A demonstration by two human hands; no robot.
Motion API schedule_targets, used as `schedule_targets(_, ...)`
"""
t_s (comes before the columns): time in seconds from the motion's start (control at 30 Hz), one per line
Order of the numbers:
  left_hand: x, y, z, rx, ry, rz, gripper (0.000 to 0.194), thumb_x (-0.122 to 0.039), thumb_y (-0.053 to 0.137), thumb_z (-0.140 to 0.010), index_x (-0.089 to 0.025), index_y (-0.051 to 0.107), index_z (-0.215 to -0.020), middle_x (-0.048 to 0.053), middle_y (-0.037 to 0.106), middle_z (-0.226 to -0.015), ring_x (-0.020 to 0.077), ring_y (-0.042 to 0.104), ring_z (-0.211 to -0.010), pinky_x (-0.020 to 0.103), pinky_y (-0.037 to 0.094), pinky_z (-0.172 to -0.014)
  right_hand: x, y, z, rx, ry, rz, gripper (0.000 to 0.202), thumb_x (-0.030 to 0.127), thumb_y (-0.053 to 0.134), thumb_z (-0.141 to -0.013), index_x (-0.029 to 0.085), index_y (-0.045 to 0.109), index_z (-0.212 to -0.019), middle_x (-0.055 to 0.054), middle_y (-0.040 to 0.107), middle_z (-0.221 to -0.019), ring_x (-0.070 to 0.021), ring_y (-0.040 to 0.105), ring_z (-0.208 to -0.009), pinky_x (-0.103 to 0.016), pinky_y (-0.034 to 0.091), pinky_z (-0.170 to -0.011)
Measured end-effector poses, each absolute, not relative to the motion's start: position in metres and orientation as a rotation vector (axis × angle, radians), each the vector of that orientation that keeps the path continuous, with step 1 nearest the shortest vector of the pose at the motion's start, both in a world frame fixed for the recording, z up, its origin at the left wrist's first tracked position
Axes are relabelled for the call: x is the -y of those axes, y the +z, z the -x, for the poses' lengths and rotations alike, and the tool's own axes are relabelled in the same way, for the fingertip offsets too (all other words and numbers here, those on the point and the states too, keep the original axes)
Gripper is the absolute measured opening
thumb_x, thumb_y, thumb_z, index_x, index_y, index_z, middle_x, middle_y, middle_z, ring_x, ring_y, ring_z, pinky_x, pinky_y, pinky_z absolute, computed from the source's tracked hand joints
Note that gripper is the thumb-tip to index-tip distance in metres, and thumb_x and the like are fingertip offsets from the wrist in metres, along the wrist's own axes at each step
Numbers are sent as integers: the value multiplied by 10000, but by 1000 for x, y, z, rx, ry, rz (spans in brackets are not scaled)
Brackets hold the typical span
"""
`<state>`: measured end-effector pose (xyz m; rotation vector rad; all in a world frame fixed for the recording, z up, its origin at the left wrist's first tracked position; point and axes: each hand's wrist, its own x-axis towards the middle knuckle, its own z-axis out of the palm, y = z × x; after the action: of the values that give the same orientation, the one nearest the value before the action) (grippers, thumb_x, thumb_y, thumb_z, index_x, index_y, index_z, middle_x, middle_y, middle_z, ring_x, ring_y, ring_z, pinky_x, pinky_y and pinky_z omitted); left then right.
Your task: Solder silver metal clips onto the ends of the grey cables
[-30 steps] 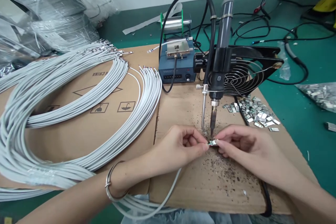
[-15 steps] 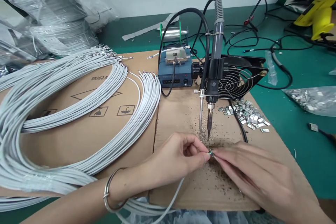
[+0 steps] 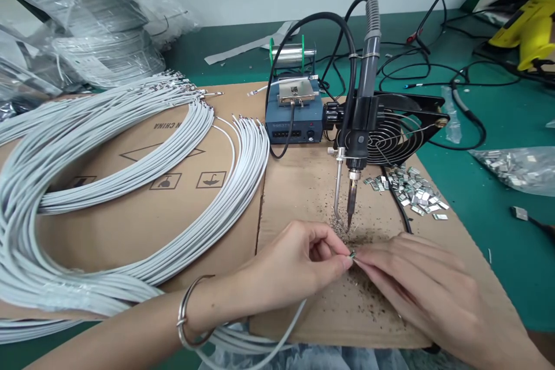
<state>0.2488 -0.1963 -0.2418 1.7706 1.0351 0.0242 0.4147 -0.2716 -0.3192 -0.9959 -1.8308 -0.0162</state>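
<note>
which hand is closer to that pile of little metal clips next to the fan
The right hand. It lies on the cardboard just below the pile of metal clips, to the near side of it. The left hand sits farther off, left of the soldering iron tip.

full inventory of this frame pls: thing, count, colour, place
small metal part: one, silver, pinched between both hands' fingertips
cables: many, grey-white, looped over the left cardboard
cardboard: two sheets, brown, covering the bench
soldering iron: one, black, mounted tip-down above the hands
control box: one, blue, behind the iron
solder spool: one, silver on green stand, behind the box
fan: one, black, right of the iron
metal clips: a pile, silver, in front of the fan
bagged clips: one bag, clear, far right
bracelet: one, silver, left wrist
left hand: pinching the part
right hand: pinching the part
</note>
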Motion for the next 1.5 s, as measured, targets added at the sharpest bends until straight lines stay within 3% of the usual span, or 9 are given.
schedule_targets(0.77,197,-243,-249,-1016,32,-1770,214,-325,574,-793,-114,586,-831,-18,489,-642,77,408,-573,195,307,-509,274,-317,-415,1844,30,1009,127,42,469,-857,109,566,-905,-40,603,-770,-141,543,-698,-306,396,-646)
schedule_targets(0.97,197,-242,-249,-1001,26,-1808,210,-321,557,-808,-115,584,-831,-13,496,-650,83,410,-585,202,307,-518,275,-309,-410,1798,-68,1121,153,71,420,-880,99,568,-851,-90,551,-809,-173,520,-736,-301,411,-663)
schedule_targets(1.2,198,-240,-251,-980,60,-1845,208,-319,526,-832,-115,564,-823,-19,462,-619,84,387,-571,207,303,-515,273,-313,-399,1658,124,1216,112,83,442,-869,131,527,-814,-59,480,-755,-151,483,-663,-283,380,-579)
schedule_targets(1.5,197,-238,-254,-972,69,-1804,170,-276,522,-828,-109,546,-808,-14,474,-590,81,405,-535,196,316,-494,276,-314,-393,1555,222,1222,101,83,460,-859,150,531,-833,-54,490,-783,-148,495,-687,-276,384,-601)
